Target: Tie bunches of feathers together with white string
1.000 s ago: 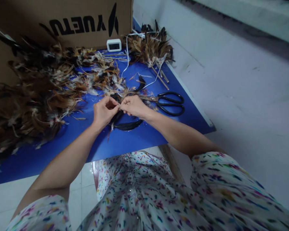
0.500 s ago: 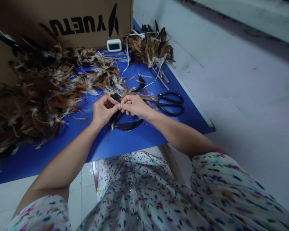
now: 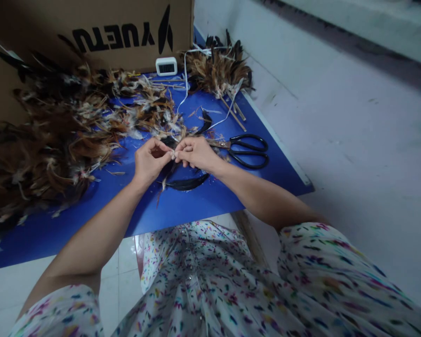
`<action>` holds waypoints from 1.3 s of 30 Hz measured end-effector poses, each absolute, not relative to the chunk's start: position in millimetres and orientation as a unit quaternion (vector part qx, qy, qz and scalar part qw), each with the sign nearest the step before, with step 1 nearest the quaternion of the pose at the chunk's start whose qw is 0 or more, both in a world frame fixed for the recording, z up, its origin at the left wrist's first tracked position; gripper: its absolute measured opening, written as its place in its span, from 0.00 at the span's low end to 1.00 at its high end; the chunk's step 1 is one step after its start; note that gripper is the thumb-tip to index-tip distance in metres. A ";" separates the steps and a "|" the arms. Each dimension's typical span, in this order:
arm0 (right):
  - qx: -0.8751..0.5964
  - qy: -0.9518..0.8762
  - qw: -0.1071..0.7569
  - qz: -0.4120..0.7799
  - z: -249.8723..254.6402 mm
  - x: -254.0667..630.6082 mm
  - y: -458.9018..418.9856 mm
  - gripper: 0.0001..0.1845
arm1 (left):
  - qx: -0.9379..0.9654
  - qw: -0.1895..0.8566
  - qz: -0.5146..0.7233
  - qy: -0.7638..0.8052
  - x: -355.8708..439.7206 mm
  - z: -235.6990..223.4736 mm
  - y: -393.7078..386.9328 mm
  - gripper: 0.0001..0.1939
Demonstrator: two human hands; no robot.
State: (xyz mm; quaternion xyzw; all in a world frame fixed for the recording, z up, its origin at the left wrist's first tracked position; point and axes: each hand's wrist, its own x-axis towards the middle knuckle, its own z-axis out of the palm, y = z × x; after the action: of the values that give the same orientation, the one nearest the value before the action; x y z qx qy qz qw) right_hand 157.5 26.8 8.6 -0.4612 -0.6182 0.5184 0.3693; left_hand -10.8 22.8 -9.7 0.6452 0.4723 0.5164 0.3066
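Note:
My left hand (image 3: 150,161) and my right hand (image 3: 195,154) meet above the blue table, fingertips pinched together on a few feathers (image 3: 168,141). Dark plumes show above and below the fingers, while a small pale end sits in the pinch; the rest is hidden by my hands. A curved black feather (image 3: 187,182) lies on the table just below them. Beyond my right hand rest scissors (image 3: 248,145) with black looped handles, their blades partly behind the hand.
Brown and black feather bunches (image 3: 56,145) cover the table's left side. At the back are a cardboard box (image 3: 133,51), a small white digital clock (image 3: 166,66) and a feather bundle (image 3: 214,70) with sticks. White string (image 3: 186,79) trails nearby. A wall (image 3: 337,117) stands on the right.
Both hands stay in place, still pinched together. Only the fingertips have shifted very slightly; everything on the table lies as before.

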 end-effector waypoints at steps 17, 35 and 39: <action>-0.448 -0.643 0.382 0.491 4.0 159.5 27.8 0.04 | 0.647 0.308 0.510 0.476 -10.6 -9.2 20.6 0.16; -0.434 -0.679 0.360 0.470 2.9 163.1 32.2 0.05 | 0.656 0.288 0.508 0.477 -11.8 -11.1 22.2 0.18; -0.429 -0.695 0.355 0.455 3.7 164.1 32.3 0.04 | 0.656 0.297 0.507 0.473 -11.1 -10.4 21.5 0.19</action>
State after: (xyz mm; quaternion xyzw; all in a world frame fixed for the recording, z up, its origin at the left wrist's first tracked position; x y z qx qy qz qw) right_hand 164.1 32.3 3.7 -0.4290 -0.6953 0.4548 0.3545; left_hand -11.1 21.5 -10.4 0.6564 0.4725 0.5074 0.2974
